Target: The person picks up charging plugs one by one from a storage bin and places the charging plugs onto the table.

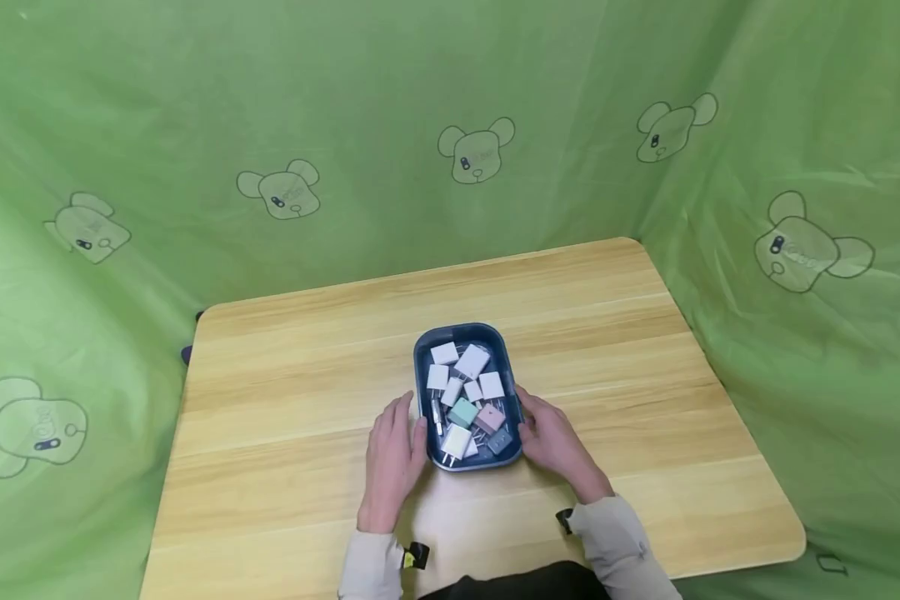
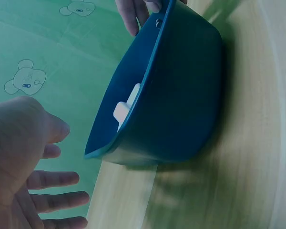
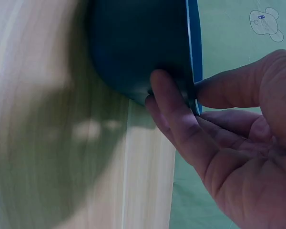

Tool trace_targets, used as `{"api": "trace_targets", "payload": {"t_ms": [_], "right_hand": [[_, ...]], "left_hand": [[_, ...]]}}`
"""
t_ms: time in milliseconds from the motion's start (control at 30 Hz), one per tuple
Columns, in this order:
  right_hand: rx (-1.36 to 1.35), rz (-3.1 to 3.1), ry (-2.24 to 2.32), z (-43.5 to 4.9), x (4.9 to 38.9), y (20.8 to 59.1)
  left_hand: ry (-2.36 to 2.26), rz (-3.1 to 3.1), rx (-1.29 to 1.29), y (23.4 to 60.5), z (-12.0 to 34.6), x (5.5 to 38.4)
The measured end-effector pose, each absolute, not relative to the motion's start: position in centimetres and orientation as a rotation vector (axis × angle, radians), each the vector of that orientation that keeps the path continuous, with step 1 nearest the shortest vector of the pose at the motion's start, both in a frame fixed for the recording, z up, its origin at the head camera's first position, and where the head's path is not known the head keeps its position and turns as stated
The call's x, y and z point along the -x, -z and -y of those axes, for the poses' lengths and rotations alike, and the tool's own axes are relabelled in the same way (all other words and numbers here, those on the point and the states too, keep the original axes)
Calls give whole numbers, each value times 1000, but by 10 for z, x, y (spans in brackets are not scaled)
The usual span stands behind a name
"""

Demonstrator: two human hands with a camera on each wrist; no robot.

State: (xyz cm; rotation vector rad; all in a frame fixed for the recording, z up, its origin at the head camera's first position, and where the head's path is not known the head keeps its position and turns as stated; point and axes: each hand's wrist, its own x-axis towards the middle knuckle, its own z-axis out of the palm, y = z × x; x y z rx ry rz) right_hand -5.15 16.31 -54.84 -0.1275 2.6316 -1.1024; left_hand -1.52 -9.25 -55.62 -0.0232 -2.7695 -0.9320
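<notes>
A dark blue plastic bin [image 1: 468, 467] stands on the table, holding several charger plugs: mostly white ones [image 1: 472, 362], plus a mint green one [image 1: 462, 413], a pink one [image 1: 489, 419] and a dark grey-blue one [image 1: 499, 441]. At the bin's right side, my right hand [image 1: 558, 442] pinches its rim, thumb on one side and fingers [image 3: 174, 107] against the outer wall. My left hand [image 1: 390, 458] is beside the bin's left side; the left wrist view shows its fingers [image 2: 62, 201] extended and apart from the wall.
The wood-grain table [image 1: 285, 400] extends around the bin on all sides. Green curtain [image 1: 375, 100] with bear-head prints hangs behind and at both sides of the table. A black-and-yellow strap piece [image 1: 417, 556] sits at the left wrist.
</notes>
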Motion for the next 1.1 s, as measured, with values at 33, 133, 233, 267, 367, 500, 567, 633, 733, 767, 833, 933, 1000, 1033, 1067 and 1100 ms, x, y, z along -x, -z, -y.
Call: {"api": "trace_targets", "payload": {"t_ms": [33, 133, 233, 267, 367, 500, 567, 633, 733, 767, 833, 933, 1000, 1033, 1067, 1100], "right_hand": [[126, -2631, 1093, -162, 52, 548], [130, -2623, 1077, -160, 55, 546], [141, -2615, 1076, -158, 58, 546], [146, -2613, 1079, -157, 59, 546], [145, -2603, 1089, -154, 62, 546], [126, -2573, 1113, -150, 66, 547], [124, -2562, 1123, -147, 68, 548], [130, -2551, 1148, -144, 70, 548], [139, -2528, 1189, -139, 73, 550], [138, -2515, 1205, -137, 73, 550], [129, -2488, 1233, -133, 75, 550], [110, -2456, 1256, -127, 78, 550], [107, -2449, 1260, -122, 80, 550], [113, -2445, 1260, -120, 82, 550], [116, -2443, 1260, -118, 83, 549], [119, -2442, 1262, -115, 84, 549]], "left_hand": [[940, 2775, 24, 556, 92, 17], [966, 2789, 23, 556, 92, 21], [957, 2791, 28, 555, 94, 26], [950, 2792, 30, 555, 94, 28], [930, 2794, 36, 556, 98, 35], [948, 2801, 46, 557, 105, 43], [984, 2804, 53, 558, 108, 47], [1043, 2808, 55, 559, 112, 53], [1105, 2837, 41, 560, 117, 61], [1118, 2848, 32, 561, 119, 63], [1132, 2868, 18, 561, 122, 69], [1148, 2874, 8, 561, 128, 78], [1167, 2880, -15, 561, 132, 83], [1175, 2882, -26, 560, 134, 85], [1189, 2887, -42, 560, 136, 87], [1198, 2896, -59, 561, 137, 89]]}}
